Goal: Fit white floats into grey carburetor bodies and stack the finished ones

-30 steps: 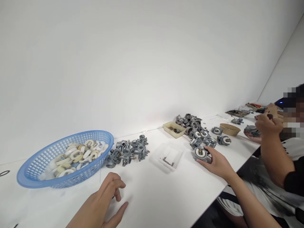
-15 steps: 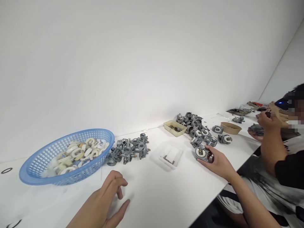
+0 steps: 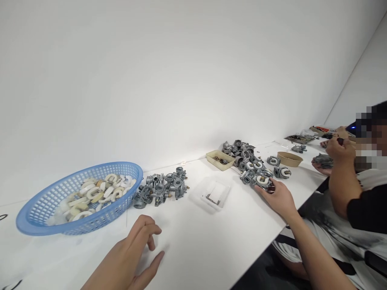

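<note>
My right hand grips a grey metal carburetor with a white U-shaped float on its upper side. It is at the near edge of a pile of carburetors, several of them with white floats. My left hand hovers over the white table, fingers apart and holding nothing. Beyond it sits a cluster of carburetor bodies without visible floats. A shallow clear plastic box with a few thin brown pins lies between the two hands.
At the left, a blue basket holds white and cream floats. A cream tray with small parts and a brown bowl stand farther back. A co-worker's arm works at the right. The wall borders the table.
My right hand has pushed the carburetor slightly away, up against the others in the pile. My left hand stays almost still. The view has shifted a little.
</note>
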`<action>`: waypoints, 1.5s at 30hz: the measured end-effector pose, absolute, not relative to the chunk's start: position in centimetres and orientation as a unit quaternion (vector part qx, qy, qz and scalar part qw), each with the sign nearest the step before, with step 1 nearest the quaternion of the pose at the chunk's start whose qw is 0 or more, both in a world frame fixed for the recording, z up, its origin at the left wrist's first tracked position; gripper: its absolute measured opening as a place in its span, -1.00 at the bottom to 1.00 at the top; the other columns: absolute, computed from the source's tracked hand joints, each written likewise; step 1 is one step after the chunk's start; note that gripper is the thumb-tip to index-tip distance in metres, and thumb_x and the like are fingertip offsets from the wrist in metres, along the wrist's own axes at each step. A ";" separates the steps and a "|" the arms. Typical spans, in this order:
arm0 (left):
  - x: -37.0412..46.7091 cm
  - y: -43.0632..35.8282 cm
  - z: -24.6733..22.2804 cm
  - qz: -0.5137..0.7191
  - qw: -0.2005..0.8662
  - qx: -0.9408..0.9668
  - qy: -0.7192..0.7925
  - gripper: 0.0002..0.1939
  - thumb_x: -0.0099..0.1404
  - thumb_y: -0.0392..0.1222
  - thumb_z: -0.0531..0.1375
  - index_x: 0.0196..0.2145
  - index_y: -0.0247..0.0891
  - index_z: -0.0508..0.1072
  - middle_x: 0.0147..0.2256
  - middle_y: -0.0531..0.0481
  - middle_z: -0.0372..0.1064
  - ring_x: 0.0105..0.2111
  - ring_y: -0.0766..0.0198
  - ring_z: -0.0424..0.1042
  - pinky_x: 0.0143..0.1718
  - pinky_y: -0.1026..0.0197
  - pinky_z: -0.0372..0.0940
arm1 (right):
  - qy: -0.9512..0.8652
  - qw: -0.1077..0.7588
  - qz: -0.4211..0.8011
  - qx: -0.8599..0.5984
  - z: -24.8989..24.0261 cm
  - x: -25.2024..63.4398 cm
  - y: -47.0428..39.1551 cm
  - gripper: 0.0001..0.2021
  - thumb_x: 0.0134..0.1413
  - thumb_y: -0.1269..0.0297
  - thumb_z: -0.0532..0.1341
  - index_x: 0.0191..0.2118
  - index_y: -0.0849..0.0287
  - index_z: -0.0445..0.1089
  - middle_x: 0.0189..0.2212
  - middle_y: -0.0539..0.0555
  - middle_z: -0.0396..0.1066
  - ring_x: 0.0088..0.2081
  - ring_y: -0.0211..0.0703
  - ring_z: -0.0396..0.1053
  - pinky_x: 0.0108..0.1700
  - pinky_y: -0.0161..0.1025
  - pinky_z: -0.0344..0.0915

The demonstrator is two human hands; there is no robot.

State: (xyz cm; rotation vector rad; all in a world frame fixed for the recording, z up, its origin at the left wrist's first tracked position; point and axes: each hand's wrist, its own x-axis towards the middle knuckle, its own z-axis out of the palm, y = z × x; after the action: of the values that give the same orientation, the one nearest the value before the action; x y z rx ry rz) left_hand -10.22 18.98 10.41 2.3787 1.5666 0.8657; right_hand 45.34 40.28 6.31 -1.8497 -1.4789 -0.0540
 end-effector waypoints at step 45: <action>-10.2 19.4 10.1 0.257 0.082 0.823 0.500 -0.74 0.66 0.08 0.14 0.17 -0.01 0.29 -0.08 -0.01 0.49 -0.44 0.22 0.57 -0.40 0.22 0.48 | -0.414 0.412 0.028 -0.811 7.3 44.7 39.5 0.00 0.10 -0.44 0.36 0.43 0.14 0.18 0.07 0.34 0.69 0.12 0.46 0.64 0.05 0.20 0.54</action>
State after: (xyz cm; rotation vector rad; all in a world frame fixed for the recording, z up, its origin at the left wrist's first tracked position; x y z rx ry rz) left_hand -10.19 19.41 10.10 2.4574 1.4947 0.7678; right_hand 44.68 39.48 7.32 -2.0414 -1.0427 0.0706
